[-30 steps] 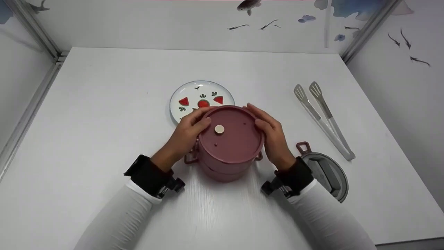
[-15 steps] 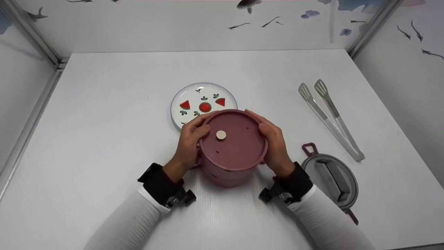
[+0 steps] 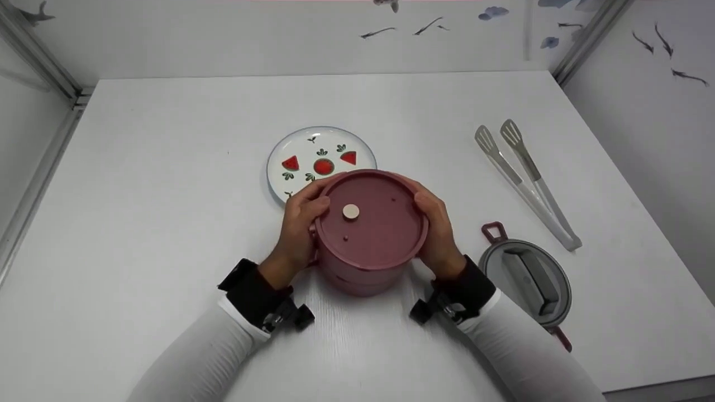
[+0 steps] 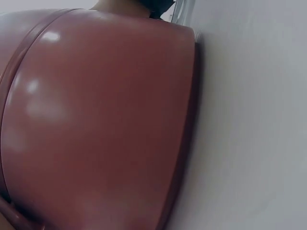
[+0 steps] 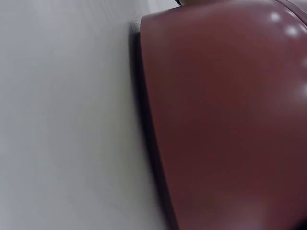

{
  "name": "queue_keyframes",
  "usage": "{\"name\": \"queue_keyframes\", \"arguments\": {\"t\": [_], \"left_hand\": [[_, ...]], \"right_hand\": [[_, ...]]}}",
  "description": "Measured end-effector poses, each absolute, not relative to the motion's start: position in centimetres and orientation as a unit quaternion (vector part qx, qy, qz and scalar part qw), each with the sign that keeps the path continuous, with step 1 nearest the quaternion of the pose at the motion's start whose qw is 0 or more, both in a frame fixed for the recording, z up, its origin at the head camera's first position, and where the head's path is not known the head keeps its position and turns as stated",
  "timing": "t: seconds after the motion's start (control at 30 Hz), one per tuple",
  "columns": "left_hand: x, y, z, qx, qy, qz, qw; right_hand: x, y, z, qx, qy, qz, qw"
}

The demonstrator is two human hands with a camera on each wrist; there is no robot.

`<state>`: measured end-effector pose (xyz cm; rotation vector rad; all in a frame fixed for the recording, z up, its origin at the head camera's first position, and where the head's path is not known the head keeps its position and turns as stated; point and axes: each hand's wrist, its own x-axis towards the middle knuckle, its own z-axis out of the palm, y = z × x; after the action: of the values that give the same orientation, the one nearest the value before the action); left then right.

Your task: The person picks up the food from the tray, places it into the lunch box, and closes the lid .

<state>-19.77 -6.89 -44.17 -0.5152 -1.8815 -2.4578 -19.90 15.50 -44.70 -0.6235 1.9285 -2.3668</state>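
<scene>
A dark red lidded pot (image 3: 363, 273) stands at the middle of the white table (image 3: 139, 184), with a pale round knob (image 3: 351, 212) off-centre on its flat lid (image 3: 380, 234). My left hand (image 3: 299, 226) grips its left side, the thumb lying at the lid's rim. On the opposite side my right hand (image 3: 438, 229) grips it likewise, fingers reaching round toward the back. Both wrist views are filled by the pot's glossy wall (image 4: 100, 115), its base close over the table. The far fingertips of both hands are hidden behind the pot.
Behind the pot lies a white plate (image 3: 310, 153) with watermelon pictures, partly covered by the left hand and lid. Metal tongs (image 3: 536, 204) lie open at the right. Near my right forearm is a round grey shallow piece (image 3: 511, 279) with a raised bar and red loop handles.
Both hands have shifted slightly lower along the pot's sides, now covering more of its side handles. The pot stays in about the same place; the camera view shifts a little.
</scene>
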Motion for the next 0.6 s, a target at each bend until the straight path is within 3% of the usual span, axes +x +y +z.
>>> {"name": "queue_keyframes", "arguments": {"t": [0.6], "left_hand": [[-19.99,-6.47,-44.11,-0.151,-0.579,-0.802,0.007]], "right_hand": [[-19.78,15.17,-44.08,-0.18,0.6,-0.779,0.024]]}}
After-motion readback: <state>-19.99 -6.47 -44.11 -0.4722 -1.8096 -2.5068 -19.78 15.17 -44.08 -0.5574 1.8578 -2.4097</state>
